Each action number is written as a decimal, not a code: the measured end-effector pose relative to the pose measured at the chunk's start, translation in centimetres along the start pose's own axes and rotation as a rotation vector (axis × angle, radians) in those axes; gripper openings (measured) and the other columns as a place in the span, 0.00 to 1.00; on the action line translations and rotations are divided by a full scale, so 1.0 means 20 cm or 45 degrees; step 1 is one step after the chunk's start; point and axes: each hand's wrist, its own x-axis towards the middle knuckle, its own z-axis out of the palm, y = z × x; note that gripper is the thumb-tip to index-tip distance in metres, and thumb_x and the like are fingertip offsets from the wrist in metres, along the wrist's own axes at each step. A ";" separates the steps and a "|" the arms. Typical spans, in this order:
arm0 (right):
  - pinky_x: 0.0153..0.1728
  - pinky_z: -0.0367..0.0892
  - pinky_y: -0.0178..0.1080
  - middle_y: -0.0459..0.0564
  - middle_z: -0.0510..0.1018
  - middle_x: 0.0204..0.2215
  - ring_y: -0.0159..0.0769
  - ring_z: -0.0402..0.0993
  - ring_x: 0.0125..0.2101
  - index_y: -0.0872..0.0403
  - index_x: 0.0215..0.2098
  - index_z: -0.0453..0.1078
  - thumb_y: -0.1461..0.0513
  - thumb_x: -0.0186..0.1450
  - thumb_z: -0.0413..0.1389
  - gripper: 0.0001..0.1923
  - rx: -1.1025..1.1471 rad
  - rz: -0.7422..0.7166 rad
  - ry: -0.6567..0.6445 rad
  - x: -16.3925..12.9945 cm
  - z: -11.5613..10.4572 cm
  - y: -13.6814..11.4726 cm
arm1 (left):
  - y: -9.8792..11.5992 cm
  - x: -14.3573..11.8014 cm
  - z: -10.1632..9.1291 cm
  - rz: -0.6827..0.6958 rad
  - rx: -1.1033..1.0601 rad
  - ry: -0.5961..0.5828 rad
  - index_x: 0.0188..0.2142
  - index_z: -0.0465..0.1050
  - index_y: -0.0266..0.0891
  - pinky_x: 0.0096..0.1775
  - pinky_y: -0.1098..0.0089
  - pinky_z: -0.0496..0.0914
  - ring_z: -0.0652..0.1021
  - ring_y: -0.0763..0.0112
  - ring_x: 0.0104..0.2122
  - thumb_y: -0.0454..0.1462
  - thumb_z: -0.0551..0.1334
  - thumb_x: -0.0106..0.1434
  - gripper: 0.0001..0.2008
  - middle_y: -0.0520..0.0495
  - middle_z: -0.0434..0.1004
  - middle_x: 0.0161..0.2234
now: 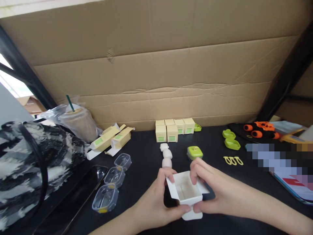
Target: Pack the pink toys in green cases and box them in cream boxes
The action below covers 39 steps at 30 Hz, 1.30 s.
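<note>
Both hands, left point(156, 199) and right point(207, 187), are pinching the open box point(186, 193), fingers clamped on its flaps, holding it open.

A pixelated patch point(278, 156) is masking items at right; the bag point(29, 169) is running off the left edge.

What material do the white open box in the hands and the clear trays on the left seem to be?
White box: likely thin matte cardboard, since its flaps fold along sharp creases. Clear trays: probably glossy moulded plastic, because they are see-through with bright highlights on rounded rims.
</note>
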 end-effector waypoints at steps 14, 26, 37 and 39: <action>0.39 0.71 0.43 0.52 0.74 0.37 0.39 0.74 0.37 0.54 0.40 0.70 0.53 0.65 0.53 0.14 -0.025 0.080 0.497 0.18 -0.08 0.45 | -0.04 0.00 0.03 -0.014 -0.072 0.054 0.42 0.48 0.46 0.46 0.62 0.66 0.72 0.62 0.45 0.36 0.66 0.55 0.25 0.44 0.62 0.47; 0.36 0.68 0.42 0.48 0.76 0.30 0.40 0.73 0.32 0.52 0.32 0.70 0.53 0.65 0.53 0.12 -0.006 0.109 0.595 0.20 -0.09 0.37 | -0.03 0.01 0.04 -0.054 -0.202 0.092 0.39 0.48 0.45 0.48 0.61 0.65 0.72 0.63 0.46 0.36 0.70 0.51 0.28 0.46 0.65 0.45; 0.37 0.65 0.36 0.44 0.72 0.33 0.34 0.70 0.35 0.49 0.35 0.66 0.60 0.68 0.52 0.04 0.211 -0.183 0.788 0.11 0.00 -0.01 | -0.04 0.01 0.05 -0.096 -0.231 0.083 0.38 0.46 0.46 0.43 0.63 0.67 0.73 0.67 0.41 0.39 0.69 0.52 0.28 0.48 0.65 0.44; 0.38 0.65 0.37 0.45 0.70 0.33 0.34 0.69 0.36 0.49 0.36 0.66 0.61 0.69 0.52 0.03 0.165 -0.236 0.687 0.09 0.00 -0.02 | -0.04 0.01 0.04 -0.109 -0.185 0.098 0.38 0.47 0.46 0.43 0.62 0.67 0.73 0.64 0.42 0.39 0.69 0.52 0.29 0.47 0.65 0.44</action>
